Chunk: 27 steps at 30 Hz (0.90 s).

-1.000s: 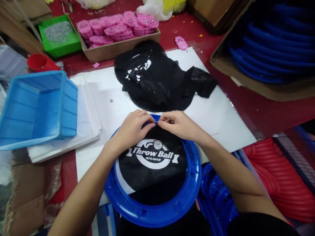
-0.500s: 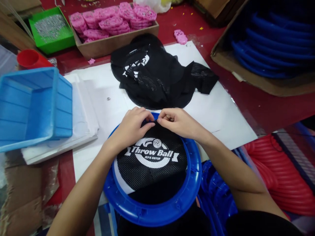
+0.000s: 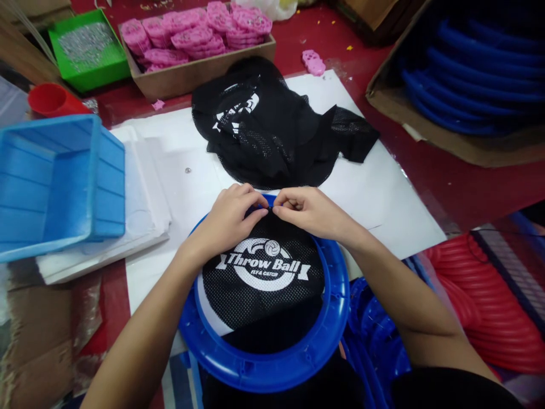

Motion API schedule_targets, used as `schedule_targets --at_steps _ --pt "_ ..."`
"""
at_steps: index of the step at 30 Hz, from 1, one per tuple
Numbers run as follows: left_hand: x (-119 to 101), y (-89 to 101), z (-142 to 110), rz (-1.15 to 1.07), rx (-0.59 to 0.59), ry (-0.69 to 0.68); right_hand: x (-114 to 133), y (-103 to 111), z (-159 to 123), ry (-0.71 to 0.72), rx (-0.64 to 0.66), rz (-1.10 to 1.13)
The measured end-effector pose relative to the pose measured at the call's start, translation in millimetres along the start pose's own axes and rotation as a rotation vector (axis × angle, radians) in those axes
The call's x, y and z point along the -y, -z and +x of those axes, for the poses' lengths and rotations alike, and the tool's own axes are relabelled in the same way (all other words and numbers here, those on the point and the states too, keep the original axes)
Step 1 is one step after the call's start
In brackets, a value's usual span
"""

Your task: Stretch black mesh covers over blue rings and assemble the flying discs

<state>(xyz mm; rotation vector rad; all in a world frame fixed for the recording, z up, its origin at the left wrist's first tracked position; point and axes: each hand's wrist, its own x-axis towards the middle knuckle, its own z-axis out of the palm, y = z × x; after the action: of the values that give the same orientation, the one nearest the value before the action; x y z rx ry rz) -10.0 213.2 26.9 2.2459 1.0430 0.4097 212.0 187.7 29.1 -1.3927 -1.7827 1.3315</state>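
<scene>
A blue plastic ring [image 3: 272, 363] lies on the white sheet [image 3: 383, 199] in front of me. Black mesh [image 3: 259, 284] printed with "Throw Ball" is spread inside it. My left hand [image 3: 227, 218] and my right hand [image 3: 309, 213] meet at the ring's far edge. Both are closed, and their fingertips pinch the top edge of the mesh against the rim. A pile of more black mesh pieces [image 3: 272, 130] lies just beyond my hands.
A blue plastic crate [image 3: 55, 182] stands at the left on stacked white sheets. Behind are a cardboard tray of pink parts [image 3: 200, 34], a green tray of small metal bits [image 3: 87, 48] and a red cup [image 3: 53, 99]. Blue rings [image 3: 468, 74] fill a carton at right; red rings [image 3: 489, 307] lie lower right.
The view shifted slightly between the first frame and now. My hands stay pinched on the mesh edge at the ring's far side, with only small finger movements.
</scene>
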Motion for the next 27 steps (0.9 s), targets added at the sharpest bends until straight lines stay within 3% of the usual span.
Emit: schedule_targets --at_steps 12,27 --pt "-0.1 -0.6 -0.4 -0.097 -0.050 0.012 3.1 -0.3 0.3 -0.029 -0.017 -0.045" --pt "-0.5 -1.6 -1.1 -0.047 -0.045 0.004 5.5 -1.3 0.5 -0.051 -0.029 -0.061"
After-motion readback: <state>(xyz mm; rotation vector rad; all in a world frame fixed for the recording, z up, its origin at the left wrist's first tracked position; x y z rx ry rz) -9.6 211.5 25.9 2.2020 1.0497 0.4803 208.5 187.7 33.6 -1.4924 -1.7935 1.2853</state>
